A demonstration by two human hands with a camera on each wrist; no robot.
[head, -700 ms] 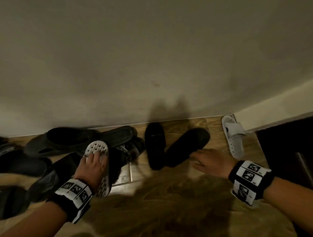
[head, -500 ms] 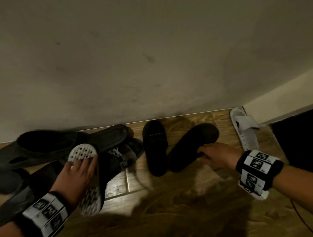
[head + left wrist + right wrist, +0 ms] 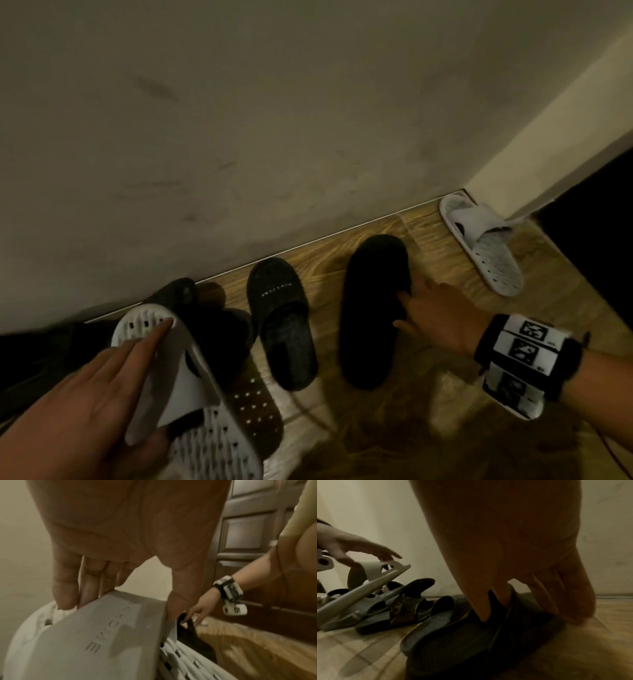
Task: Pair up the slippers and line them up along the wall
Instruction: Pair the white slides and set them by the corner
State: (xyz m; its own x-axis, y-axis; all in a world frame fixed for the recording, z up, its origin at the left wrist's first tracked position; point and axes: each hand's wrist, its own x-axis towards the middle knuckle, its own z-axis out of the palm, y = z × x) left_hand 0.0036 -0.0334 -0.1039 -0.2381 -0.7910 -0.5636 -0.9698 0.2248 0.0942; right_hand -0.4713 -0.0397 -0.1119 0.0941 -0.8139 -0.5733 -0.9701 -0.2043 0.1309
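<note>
Head view: the white slipper point(image 3: 191, 404) is held up by its strap in the left hand point(image 3: 85, 404) over the pile; the upside-down black slipper point(image 3: 373, 308) is pinched by the right hand point(image 3: 435, 318); it probably needs flipping beside its mate point(image 3: 281, 318), near the wall point(image 3: 274, 137).

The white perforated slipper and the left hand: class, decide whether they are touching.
Touching. In the left wrist view the left hand grips the white perforated slipper by its strap, fingers on one edge, thumb on the other.
</note>
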